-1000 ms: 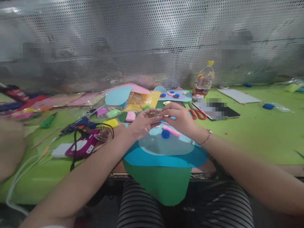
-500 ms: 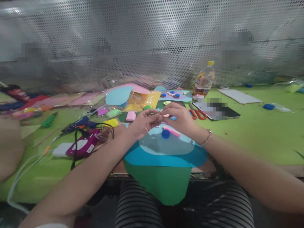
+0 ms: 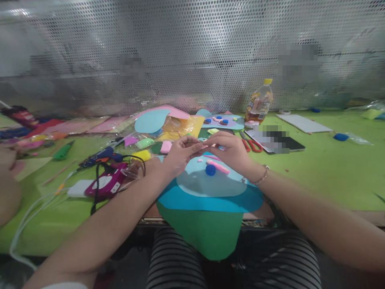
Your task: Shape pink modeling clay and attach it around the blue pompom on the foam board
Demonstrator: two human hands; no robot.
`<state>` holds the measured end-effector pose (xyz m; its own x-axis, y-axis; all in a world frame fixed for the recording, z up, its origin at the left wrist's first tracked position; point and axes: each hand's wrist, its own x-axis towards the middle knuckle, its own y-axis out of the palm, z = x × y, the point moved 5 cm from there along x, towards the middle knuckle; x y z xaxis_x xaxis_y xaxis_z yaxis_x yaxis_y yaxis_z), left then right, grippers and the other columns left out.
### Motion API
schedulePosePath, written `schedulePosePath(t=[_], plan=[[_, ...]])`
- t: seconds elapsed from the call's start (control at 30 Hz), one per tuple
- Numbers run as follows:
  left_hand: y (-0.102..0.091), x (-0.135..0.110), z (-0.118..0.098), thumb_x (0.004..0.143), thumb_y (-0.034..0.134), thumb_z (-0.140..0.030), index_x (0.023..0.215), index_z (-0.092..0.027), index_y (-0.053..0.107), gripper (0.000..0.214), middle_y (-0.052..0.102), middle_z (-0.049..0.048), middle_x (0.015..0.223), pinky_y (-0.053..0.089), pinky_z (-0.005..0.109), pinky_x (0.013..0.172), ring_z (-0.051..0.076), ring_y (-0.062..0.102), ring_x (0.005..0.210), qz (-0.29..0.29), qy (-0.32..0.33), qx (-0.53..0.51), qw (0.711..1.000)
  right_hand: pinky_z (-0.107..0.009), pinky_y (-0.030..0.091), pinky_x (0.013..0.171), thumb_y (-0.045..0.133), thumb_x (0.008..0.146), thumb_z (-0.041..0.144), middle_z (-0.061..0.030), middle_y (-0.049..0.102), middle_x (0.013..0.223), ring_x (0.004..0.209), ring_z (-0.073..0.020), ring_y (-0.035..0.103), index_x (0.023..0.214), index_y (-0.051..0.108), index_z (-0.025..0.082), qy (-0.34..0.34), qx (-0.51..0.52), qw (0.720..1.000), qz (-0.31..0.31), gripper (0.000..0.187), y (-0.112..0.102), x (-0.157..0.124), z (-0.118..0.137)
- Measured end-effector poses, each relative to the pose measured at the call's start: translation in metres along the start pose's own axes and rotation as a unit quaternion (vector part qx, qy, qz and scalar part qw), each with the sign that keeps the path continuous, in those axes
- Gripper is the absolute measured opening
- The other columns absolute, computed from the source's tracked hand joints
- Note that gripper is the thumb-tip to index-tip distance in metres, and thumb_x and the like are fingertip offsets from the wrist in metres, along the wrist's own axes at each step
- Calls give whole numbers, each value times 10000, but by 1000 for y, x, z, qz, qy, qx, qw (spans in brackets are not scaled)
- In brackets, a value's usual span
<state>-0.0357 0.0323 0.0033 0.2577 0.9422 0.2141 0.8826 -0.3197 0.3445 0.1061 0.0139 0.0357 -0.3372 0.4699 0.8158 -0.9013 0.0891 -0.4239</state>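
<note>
My left hand (image 3: 184, 151) and my right hand (image 3: 230, 150) meet fingertip to fingertip above the layered paper. Both are closed in a pinch around a small bit of pale pink modelling clay, now mostly hidden by the fingers. Below them, a blue clay ball (image 3: 210, 170) and a pink clay roll (image 3: 220, 167) lie on the light blue paper shape (image 3: 207, 186). A thin pink strip (image 3: 212, 157) and a tiny pink bit are close by. Under the light blue shape are a darker blue sheet (image 3: 210, 204) and a green sheet (image 3: 204, 233) overhanging the table edge.
Left of my arms lie a glue gun (image 3: 100, 156), a purple power strip (image 3: 106, 182) with cables, and wrapped clay packs (image 3: 146, 143). Scissors (image 3: 254, 146), a phone (image 3: 288, 140) and a drink bottle (image 3: 260, 102) stand or lie rightward. Another person's arm (image 3: 9, 192) is at far left.
My fingers have closed further over the pale pink clay, which showed more before. The other person's arm at far left has shifted slightly leftward.
</note>
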Motion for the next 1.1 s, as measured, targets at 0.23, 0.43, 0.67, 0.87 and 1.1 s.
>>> schedulePosePath(t=[0.23, 0.43, 0.67, 0.87, 1.1], plan=[[3, -3, 4, 524, 834, -231, 713, -170, 650, 271, 661, -32, 667, 514, 216, 669, 78, 623, 639, 40, -54, -69, 995, -293, 520, 665, 663, 776, 195, -18, 666, 773, 733, -131, 617, 784, 707, 226, -16, 16, 1000, -21, 55, -6, 1, 11], [7, -6, 7, 546, 826, -272, 671, -163, 606, 276, 595, -48, 611, 507, 186, 640, 53, 573, 590, 102, -88, -68, 988, -279, 525, 632, 666, 772, 188, -7, 662, 769, 712, -120, 621, 770, 700, 237, -63, 37, 997, -12, 60, -3, 0, 19], [9, -6, 8, 508, 831, -359, 606, -154, 564, 351, 530, -58, 562, 478, 174, 612, 46, 534, 560, 103, -70, -47, 991, -283, 532, 621, 658, 784, 212, -9, 665, 761, 699, -124, 622, 784, 718, 257, -41, 54, 997, -24, 74, -3, 0, 25], [7, -5, 8, 520, 823, -369, 596, -165, 618, 299, 568, -38, 587, 477, 185, 617, 61, 556, 593, 110, -55, -28, 992, -277, 525, 612, 655, 787, 193, -7, 655, 736, 688, -122, 616, 813, 719, 257, -42, 75, 996, -21, 94, -3, 1, 29], [5, -4, 4, 543, 817, -354, 629, -192, 694, 221, 607, -28, 566, 487, 212, 600, 72, 566, 558, 93, -37, -3, 995, -291, 533, 644, 669, 771, 194, -9, 673, 764, 717, -131, 624, 791, 724, 261, -25, 27, 999, -20, 89, -7, 2, 22]])
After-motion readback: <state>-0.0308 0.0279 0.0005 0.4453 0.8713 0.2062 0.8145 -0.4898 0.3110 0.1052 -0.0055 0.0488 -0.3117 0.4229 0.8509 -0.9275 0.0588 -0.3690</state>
